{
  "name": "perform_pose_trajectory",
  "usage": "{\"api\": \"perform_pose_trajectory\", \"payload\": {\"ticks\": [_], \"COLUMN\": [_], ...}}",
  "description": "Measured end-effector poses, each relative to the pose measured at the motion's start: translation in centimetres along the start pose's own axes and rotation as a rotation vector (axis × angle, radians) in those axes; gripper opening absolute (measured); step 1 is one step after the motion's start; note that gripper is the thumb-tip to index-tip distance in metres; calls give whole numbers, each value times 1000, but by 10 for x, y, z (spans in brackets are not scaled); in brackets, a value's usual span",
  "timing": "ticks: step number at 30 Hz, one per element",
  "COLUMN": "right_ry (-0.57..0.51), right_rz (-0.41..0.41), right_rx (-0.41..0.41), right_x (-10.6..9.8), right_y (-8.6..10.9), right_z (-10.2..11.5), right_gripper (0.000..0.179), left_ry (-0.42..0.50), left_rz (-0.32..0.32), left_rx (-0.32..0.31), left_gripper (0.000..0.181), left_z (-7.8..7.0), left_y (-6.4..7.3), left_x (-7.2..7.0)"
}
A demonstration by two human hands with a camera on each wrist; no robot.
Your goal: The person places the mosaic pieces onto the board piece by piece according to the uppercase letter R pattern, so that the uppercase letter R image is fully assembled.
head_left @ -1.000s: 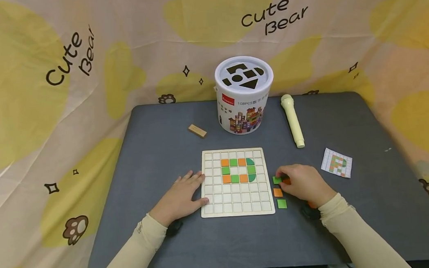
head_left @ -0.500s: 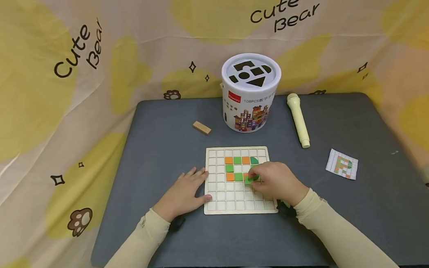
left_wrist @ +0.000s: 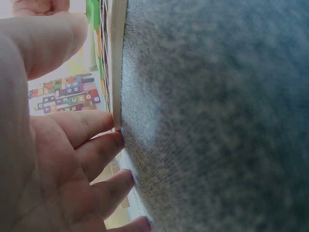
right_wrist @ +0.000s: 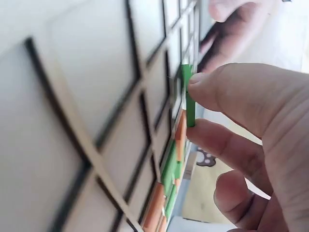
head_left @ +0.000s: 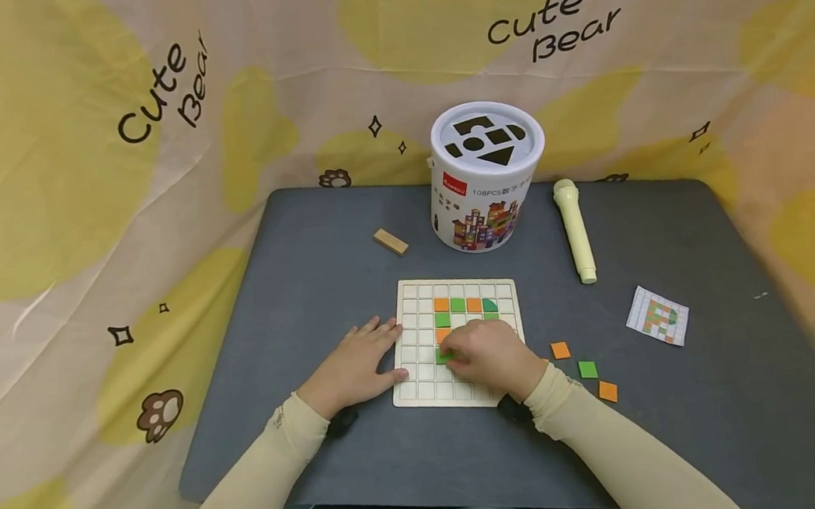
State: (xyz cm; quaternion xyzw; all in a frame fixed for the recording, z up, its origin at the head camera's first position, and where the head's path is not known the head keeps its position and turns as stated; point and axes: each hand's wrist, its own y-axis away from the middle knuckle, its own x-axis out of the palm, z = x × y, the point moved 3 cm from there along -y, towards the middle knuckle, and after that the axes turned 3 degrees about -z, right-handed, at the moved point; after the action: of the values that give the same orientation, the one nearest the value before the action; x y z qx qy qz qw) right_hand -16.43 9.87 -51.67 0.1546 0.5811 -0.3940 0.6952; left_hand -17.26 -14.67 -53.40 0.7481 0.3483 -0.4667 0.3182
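My right hand [head_left: 491,356] pinches a green square tile [right_wrist: 188,96] between thumb and fingertip, over the wooden grid board [head_left: 423,394]. In the head view the tile lies just below an orange tile [head_left: 443,336] in the left coloured column. Green and orange tiles, with a dark green curved one [head_left: 490,305] at the upper right corner, sit in the grid's cells; my right hand hides some of them. My left hand [head_left: 351,371] has its fingers spread, the thumb and index fingertip at the board's left edge.
Right of the board lie a loose orange tile [head_left: 560,350], a green tile [head_left: 587,369] and another orange tile [head_left: 608,391]. A pattern card [head_left: 658,317] is farther right. Behind stand a lidded block bucket [head_left: 481,203], a wooden block [head_left: 390,241] and a pale yellow microphone-shaped stick [head_left: 575,232].
My right hand has picked up the green tile from beside the board and carried it left over the grid to the left coloured column. My left hand stays at the board's edge.
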Motion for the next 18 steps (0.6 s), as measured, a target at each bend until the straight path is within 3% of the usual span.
{"api": "perform_pose_trajectory", "payload": {"ticks": [18], "right_ry": [81], "right_rz": [-3], "right_rx": [-13], "right_x": [-3], "right_y": [1], "right_z": [-1], "right_gripper": [8], "left_ry": [-11], "left_rz": [4], "left_rx": [-14], "left_gripper": [83], "left_z": [-2], "left_y": [-1], "left_x": [1]}}
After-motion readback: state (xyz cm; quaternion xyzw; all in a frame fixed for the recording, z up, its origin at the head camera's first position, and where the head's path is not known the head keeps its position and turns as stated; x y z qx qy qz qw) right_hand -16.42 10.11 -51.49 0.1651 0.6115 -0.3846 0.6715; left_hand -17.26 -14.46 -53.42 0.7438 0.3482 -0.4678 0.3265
